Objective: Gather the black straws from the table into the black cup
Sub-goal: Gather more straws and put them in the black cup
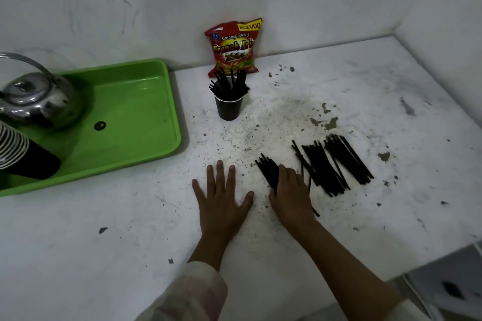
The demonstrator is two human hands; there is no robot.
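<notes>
Right now I see the black straws (336,164) lying loose on the white table (130,229), thin, matte and straight, fanned in a few overlapping bunches to the right of centre. A smaller bunch (267,171) lies just left of them, partly under my right hand (290,194); its fingers are curled down over those straws, but I cannot tell whether they actually grip them. One straw pokes out from beneath the hand's near side. My left hand (221,195) rests flat on the bare tabletop beside it, fingers spread apart, holding nothing.

Farther back stands the black cup (229,108), upright, with a cluster of straws already leaning out of its mouth. Just behind it a red snack bag (234,47) leans against the wall. At the left sits a green tray (146,101) holding a metal kettle (36,96) and a stack of cups (23,156) on its side.
</notes>
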